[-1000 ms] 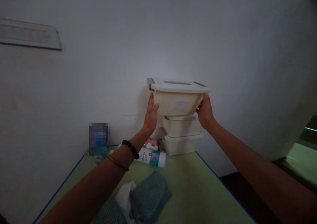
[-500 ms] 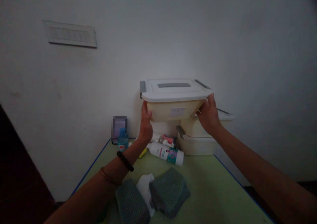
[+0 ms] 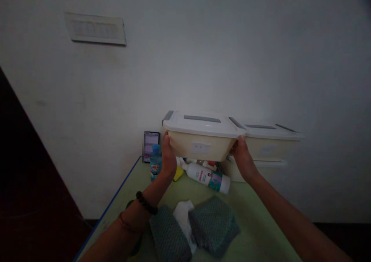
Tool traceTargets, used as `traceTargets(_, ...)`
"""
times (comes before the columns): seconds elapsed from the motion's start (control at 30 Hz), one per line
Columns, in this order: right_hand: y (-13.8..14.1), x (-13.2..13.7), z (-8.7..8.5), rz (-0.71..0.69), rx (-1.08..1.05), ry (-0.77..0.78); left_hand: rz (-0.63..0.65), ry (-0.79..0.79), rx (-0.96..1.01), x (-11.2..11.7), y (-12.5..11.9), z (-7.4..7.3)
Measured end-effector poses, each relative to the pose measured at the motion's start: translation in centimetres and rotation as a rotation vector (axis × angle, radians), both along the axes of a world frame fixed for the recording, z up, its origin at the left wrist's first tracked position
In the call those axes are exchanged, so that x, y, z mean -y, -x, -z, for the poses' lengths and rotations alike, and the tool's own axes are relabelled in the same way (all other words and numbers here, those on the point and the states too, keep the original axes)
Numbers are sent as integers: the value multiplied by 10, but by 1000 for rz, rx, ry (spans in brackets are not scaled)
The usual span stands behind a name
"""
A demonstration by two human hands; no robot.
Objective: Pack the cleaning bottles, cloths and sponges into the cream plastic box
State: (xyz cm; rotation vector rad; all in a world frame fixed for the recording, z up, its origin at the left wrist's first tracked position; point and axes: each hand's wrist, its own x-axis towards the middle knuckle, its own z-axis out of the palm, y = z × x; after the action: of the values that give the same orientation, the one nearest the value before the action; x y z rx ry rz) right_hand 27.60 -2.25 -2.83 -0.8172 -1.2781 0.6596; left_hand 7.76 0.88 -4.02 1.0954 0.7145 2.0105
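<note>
A cream storage box point(image 3: 179, 144) with a white lid and grey latches is held up above the table between my two hands. My left hand point(image 3: 169, 153) grips its left side, fingers partly hidden beneath it. At the lower right corner, my right hand point(image 3: 242, 157) is closed on the box. Just right of it, a second lidded box point(image 3: 269, 148) rests on another cream box point(image 3: 237, 173). Under the raised box lie a white bottle point(image 3: 203, 175) on its side and a yellow item point(image 3: 178, 173). A blue-capped bottle point(image 3: 155, 163) stands beside my left hand.
Grey-green folded cloths point(image 3: 216, 225) and a white cloth point(image 3: 183, 215) lie on the green table point(image 3: 257, 223). A phone point(image 3: 150, 140) leans against the wall at the back left. A switch panel point(image 3: 97, 29) is on the wall.
The held box has come down and tilts slightly, now beside the stacked boxes. My view has shifted a little, so the table items appear further right.
</note>
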Motion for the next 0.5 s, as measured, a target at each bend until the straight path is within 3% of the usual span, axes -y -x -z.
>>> traceTargets(0.27,7,-12,0,-13,-13,83,30,107,-14,-1,18,13)
traceTargets(0.5,-10,-20,0,43,31,217,109,155,-189,3,27,-4)
